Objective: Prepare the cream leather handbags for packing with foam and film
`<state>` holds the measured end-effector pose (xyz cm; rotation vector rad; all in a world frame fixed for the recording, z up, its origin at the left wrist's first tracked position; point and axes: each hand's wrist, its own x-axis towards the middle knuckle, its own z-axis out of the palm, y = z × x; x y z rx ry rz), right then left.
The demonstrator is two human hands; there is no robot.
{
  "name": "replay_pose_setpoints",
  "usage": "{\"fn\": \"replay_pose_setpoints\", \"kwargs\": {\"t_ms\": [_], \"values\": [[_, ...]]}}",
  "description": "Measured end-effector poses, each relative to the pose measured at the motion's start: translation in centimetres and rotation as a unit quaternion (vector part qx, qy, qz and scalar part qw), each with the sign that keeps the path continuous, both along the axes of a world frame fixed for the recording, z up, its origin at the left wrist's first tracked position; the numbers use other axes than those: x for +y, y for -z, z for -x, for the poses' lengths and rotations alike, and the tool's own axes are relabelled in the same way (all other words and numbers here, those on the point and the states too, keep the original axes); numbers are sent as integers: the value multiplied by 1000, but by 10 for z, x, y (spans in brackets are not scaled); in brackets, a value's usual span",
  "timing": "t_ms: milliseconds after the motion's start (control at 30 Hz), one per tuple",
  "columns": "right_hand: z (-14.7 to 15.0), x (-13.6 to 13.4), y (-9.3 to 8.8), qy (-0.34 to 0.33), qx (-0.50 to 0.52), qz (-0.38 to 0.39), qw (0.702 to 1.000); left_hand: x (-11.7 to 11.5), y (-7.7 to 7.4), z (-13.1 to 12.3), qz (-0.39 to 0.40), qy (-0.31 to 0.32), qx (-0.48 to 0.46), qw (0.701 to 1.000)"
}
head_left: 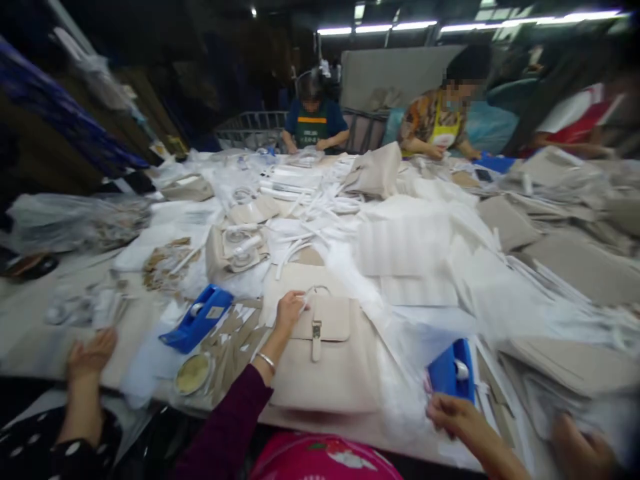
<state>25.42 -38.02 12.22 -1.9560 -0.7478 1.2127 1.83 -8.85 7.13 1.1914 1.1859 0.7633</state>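
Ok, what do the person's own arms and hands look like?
The arm at the bottom centre looks like the person's own: a long maroon sleeve, a thin silver bangle and a bare hand, no glove. I cannot tell whether the other arms in view are theirs.

Blue tape dispenser (199, 319) in the way beside handbag (320, 353)

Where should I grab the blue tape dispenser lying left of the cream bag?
Grip the tape dispenser by its long blue body, from above: it lies flat on its side, hub facing up, so the narrow body is free to grasp.
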Motion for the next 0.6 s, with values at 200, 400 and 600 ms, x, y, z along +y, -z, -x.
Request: {"fn": "replay_pose_setpoints", "kwargs": {"t_ms": [200, 400, 600], "values": [[65, 179, 4, -80, 167, -127, 975, 1, 12, 7, -11, 10, 7, 1000], [99, 278, 46, -100, 164, -55, 980, -1, 9, 9, -59, -3, 52, 997], [90, 297, 53, -165, 127, 15, 978, -6, 7, 6, -96, 6, 105, 990]]}}
